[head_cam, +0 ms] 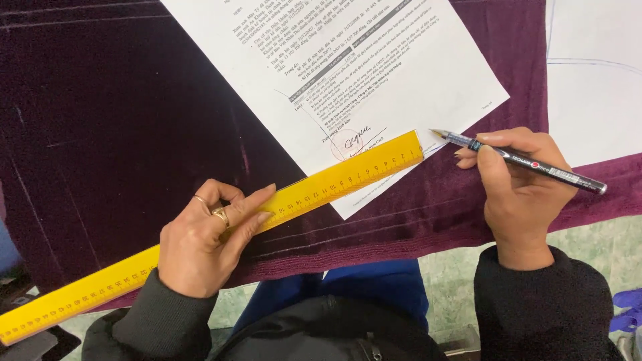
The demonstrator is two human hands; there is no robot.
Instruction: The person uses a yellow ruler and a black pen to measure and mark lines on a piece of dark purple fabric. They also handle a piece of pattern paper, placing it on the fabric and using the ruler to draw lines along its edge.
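Our left hand [200, 247] presses flat on the ruler [267, 214]; our right hand [518, 187] pinches the pen [528, 162], tip beside the ruler's far end, lining up on the paper [374, 73].

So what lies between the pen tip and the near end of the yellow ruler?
In the head view, only a short strip of white printed paper separates the pen tip from the yellow ruler; the two are apart.

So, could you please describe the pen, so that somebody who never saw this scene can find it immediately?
Start at the dark purple cloth with the white sheet lying on it. At the sheet's lower right corner, the right hand holds the pen. It is slim and dark with a metal tip, unlike the long yellow ruler under the left hand.
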